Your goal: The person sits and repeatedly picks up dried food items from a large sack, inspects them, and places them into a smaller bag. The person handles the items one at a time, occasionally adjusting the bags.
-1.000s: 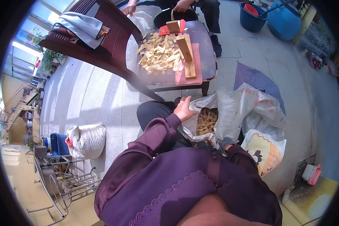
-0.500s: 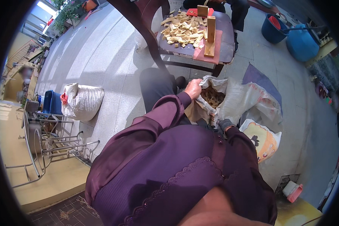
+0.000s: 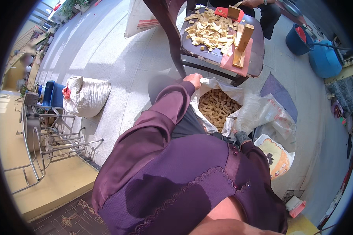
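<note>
My left hand [image 3: 193, 80] is closed on the far left rim of a white woven sack [image 3: 217, 83]. The sack stands open in front of me, with many tan, knobbly pieces [image 3: 219, 107] inside; their exact kind is unclear. At the near right edge of the sack, my right hand [image 3: 242, 138] wears a grey glove and appears closed on the rim, its fingertips partly hidden. Beyond the sack, a chair [image 3: 192, 46] carries a heap of flat, pale yellow pieces [image 3: 210, 31] and an upright wooden block on a wooden base [image 3: 243, 45].
Another person's hand [image 3: 252, 3] shows past the chair. A translucent plastic sack [image 3: 268, 113] and a patterned bag [image 3: 276, 154] lie to the right. A full white sack [image 3: 88, 96] and metal frames [image 3: 62, 147] stand left. Blue containers [image 3: 325, 58] are far right.
My left hand has moved up and left with the sack's rim, and the mouth has opened wider, showing more of the contents. My gloved right hand stays at the near edge.
</note>
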A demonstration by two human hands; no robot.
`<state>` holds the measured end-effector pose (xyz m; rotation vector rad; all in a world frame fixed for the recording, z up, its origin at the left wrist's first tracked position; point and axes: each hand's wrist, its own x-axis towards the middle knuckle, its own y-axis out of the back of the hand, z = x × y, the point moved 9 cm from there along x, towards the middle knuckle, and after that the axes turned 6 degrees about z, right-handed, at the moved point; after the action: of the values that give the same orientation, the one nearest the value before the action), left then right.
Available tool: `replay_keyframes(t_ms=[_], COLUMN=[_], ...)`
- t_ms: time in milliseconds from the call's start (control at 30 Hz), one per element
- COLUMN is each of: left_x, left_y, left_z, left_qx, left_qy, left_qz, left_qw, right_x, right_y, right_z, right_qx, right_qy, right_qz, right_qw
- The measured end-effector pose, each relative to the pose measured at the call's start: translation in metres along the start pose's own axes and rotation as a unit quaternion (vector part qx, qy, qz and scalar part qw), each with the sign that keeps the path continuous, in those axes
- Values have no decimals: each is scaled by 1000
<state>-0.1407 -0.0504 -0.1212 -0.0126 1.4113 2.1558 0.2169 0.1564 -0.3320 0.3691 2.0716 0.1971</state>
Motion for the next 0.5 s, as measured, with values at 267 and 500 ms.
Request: replay_keyframes(t_ms=[267,500], left_x=[-26,-19], left_y=[0,-5], left_z=[42,64], left_qx=[-14,-30], left_qy=[-125,-177], left_qz=[86,85], left_qw=[988,980], right_x=[-5,-24], right_y=[44,228], right_z=[-1,-2], right_qx=[115,409], right_qy=[9,64], right_qz=[61,245], right_qw=[992,876])
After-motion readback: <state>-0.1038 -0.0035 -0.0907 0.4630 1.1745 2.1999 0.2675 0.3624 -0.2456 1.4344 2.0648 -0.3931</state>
